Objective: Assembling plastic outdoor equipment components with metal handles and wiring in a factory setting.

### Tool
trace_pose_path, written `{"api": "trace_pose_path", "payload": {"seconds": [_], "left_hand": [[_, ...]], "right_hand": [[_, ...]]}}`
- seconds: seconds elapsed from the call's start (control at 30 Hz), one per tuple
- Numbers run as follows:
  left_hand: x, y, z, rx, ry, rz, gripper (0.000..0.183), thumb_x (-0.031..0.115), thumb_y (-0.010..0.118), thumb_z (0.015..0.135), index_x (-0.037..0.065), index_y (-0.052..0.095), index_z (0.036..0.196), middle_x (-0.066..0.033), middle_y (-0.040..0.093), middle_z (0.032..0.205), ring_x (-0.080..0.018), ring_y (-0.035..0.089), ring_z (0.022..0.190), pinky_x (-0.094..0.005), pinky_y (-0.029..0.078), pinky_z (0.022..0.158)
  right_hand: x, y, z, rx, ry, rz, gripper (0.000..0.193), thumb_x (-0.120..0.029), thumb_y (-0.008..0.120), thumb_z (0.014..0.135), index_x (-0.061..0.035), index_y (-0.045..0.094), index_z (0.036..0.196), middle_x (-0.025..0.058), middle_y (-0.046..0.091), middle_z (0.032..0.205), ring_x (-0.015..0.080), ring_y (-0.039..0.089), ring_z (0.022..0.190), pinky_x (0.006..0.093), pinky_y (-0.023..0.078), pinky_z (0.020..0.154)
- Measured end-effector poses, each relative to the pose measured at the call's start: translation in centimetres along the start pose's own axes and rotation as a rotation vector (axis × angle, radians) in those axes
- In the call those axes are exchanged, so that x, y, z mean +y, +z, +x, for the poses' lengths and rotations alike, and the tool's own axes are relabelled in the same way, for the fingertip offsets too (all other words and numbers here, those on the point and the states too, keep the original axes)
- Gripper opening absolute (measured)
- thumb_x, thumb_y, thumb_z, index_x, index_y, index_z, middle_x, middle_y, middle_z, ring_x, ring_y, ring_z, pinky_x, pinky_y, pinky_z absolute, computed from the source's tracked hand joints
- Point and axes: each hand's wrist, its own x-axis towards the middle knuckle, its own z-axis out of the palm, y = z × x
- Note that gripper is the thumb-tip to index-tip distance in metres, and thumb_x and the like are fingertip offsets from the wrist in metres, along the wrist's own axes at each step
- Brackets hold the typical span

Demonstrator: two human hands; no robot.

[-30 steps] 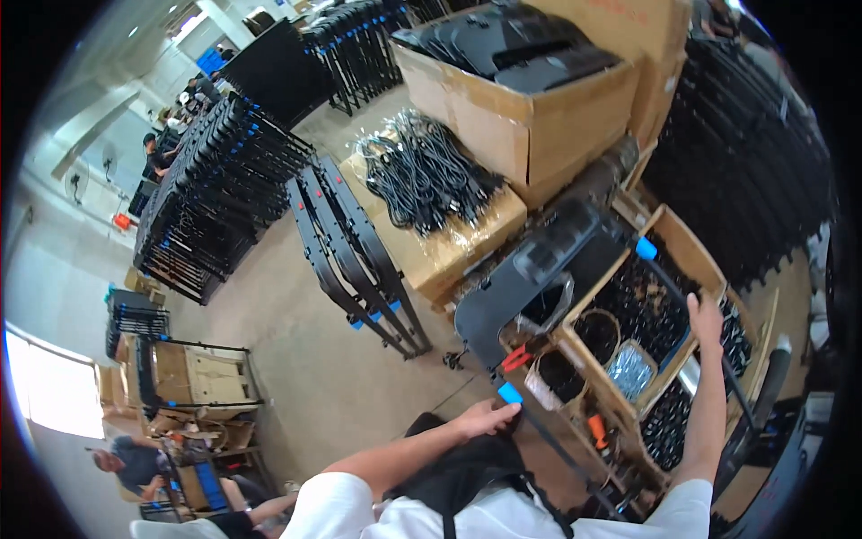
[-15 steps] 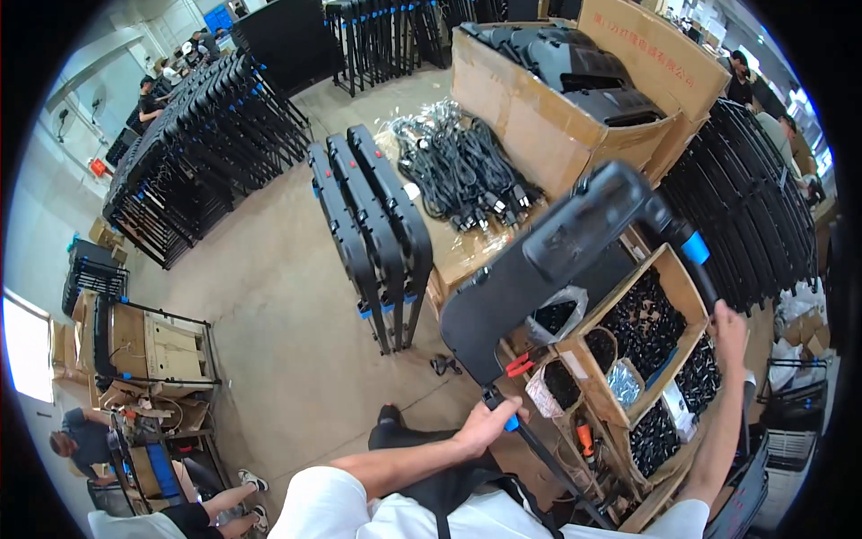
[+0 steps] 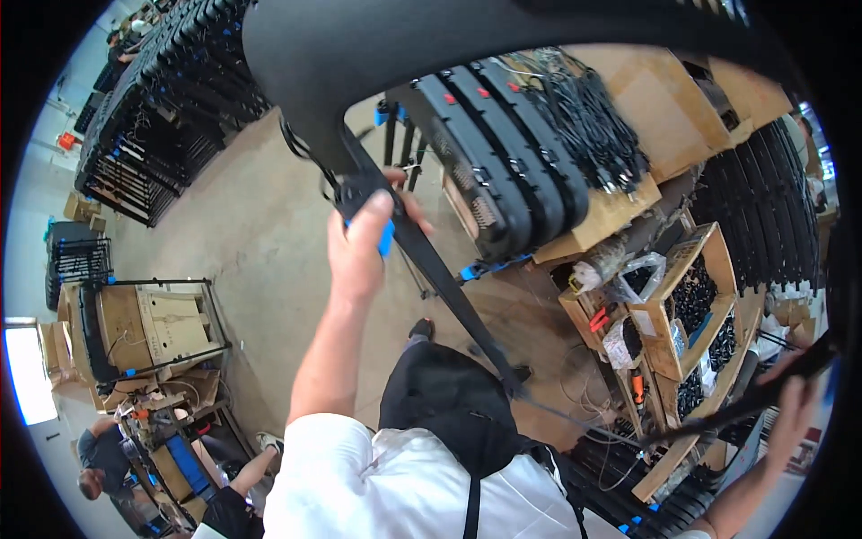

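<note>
A large black console frame (image 3: 359, 54) is close in front of me, its wide plastic top across the upper part of the view and two long posts slanting down from it. My left hand (image 3: 359, 238) is closed around the left post beside a blue collar, just below the plastic top, with the thumb on the near side. At the far right, my right hand (image 3: 788, 420) is closed around the other dark post, slightly smeared by motion. Behind the left post, three similar black frames (image 3: 503, 153) with red marks stand side by side by a bundle of black cables (image 3: 597, 126).
A wooden parts box (image 3: 669, 323) holding small black pieces stands at right, with red-handled pliers (image 3: 600, 318) and an orange-handled tool (image 3: 637, 388) beside it. Stacked black frames (image 3: 171, 117) stand at far left. Another person (image 3: 103, 458) is at lower left by a workbench.
The console frame has been lifted up and closer to me, shifting left. My left hand rose with it, and my right hand moved outward to the right and lower. My view has shifted too.
</note>
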Motion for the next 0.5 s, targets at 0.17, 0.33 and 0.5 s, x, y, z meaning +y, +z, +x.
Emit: {"api": "trace_pose_path", "payload": {"seconds": [0.17,0.33,0.5], "left_hand": [[0.7,-14.5,7.0,0.076,-0.110,0.316,0.034,0.017,0.068,0.097,-0.004,0.068,0.124,-0.0106,0.074,0.101,-0.0188,0.073,0.088,-0.0350,0.058,0.084],[-4.6,-19.4,15.5,-0.183,-0.249,0.621,0.032,0.013,0.081,0.091,0.001,0.075,0.120,0.0010,0.074,0.101,-0.0066,0.062,0.091,-0.0271,0.053,0.085],[-14.5,-27.6,22.8,-0.221,-0.278,0.847,0.041,0.010,0.083,0.086,0.002,0.074,0.126,-0.0033,0.077,0.104,-0.0107,0.067,0.094,-0.0296,0.055,0.087]], "right_hand": [[-5.2,20.0,-6.0,-0.607,0.216,-0.083,0.018,-0.005,0.077,0.084,-0.0068,0.072,0.102,0.0053,0.072,0.100,0.0198,0.067,0.097,0.0363,0.053,0.091],[8.9,41.0,-22.0,-0.406,0.633,0.804,0.026,-0.009,0.081,0.086,-0.0067,0.068,0.108,0.0086,0.075,0.113,0.0219,0.069,0.109,0.0389,0.055,0.099],[4.3,55.4,-21.6,-0.519,0.143,0.355,0.026,-0.007,0.081,0.083,-0.0066,0.070,0.107,0.0096,0.075,0.111,0.0222,0.071,0.107,0.0379,0.056,0.096]]}}
